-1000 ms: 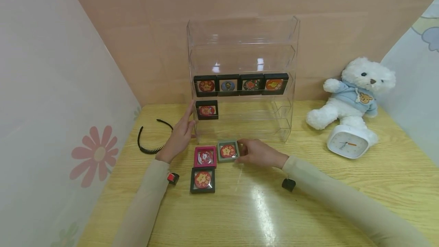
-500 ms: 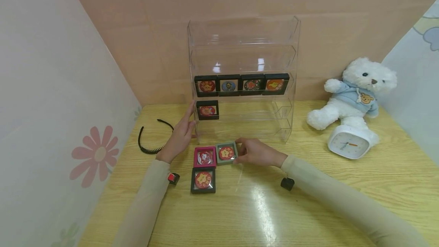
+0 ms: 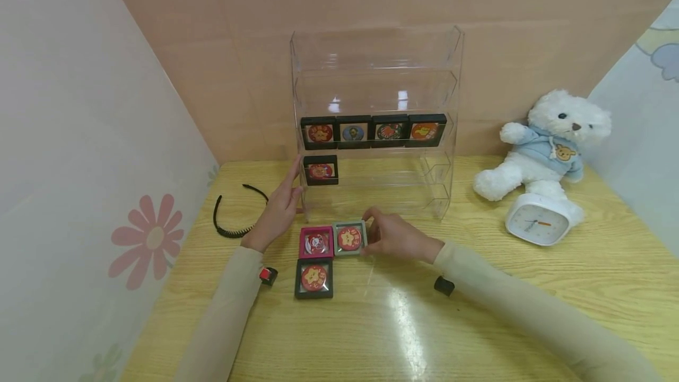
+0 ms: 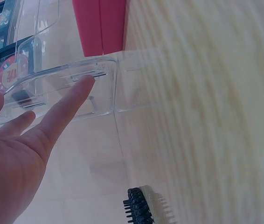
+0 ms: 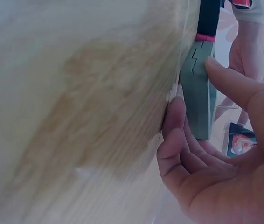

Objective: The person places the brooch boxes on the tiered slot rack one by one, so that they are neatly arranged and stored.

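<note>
In the head view a square display box with a green frame and a round red star badge (image 3: 349,239) lies on the table. My right hand (image 3: 398,237) grips its right side, thumb on the front corner and fingers at the back one. In the right wrist view the green box (image 5: 198,88) lies between thumb and fingers. Its left edge meets a pink-framed box (image 3: 315,243), with a black-framed box (image 3: 314,279) just in front of that. My left hand (image 3: 276,214), fingers extended, rests against the left side of a clear tiered rack (image 4: 105,88).
Several black-framed boxes (image 3: 354,132) fill a middle tier of the rack, with one more black box (image 3: 320,171) on the tier below. A black headband (image 3: 231,233) lies left. To the right are a white teddy bear (image 3: 551,149) and a white clock (image 3: 540,220).
My right hand has shifted the green box slightly left and forward toward me, straightening it beside the pink box. The left hand has stayed at the rack.
</note>
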### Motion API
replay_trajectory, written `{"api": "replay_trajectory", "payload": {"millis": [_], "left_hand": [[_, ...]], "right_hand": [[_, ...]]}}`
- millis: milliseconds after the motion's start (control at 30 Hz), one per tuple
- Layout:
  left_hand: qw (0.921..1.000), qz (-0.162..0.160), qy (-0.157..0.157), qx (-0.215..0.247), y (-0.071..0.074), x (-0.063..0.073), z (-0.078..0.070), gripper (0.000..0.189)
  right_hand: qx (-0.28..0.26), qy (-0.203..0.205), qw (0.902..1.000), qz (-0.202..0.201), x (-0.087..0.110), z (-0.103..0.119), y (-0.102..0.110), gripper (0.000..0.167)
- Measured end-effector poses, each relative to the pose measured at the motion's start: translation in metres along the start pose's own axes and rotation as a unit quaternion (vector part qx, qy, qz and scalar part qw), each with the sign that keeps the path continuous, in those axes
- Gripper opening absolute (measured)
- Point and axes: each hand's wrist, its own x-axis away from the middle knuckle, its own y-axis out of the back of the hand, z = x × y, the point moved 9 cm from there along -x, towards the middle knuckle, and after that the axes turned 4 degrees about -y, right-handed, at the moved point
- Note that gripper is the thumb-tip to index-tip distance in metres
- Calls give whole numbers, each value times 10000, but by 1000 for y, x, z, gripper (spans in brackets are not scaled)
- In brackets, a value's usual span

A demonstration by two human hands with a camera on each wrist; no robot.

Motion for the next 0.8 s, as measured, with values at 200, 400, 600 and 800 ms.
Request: {"api": "replay_trajectory", "payload": {"millis": [200, 400, 600, 800], "left_hand": [[10000, 22, 52, -6, 0, 0, 1, 67], [10000, 7, -1, 19, 0, 0, 1, 67], [10000, 1, 3, 69, 0, -1, 1, 67], [9999, 20, 8, 109, -1, -1, 1, 67]], "right_hand": [[-92, 387, 9988, -297, 3, 8, 1, 68], [-40, 806, 9958, -437, 8, 19, 1, 68], [79, 925, 9942, -548, 10, 22, 4, 59], [137, 1168, 9902, -758, 15, 27, 13, 41]]}}
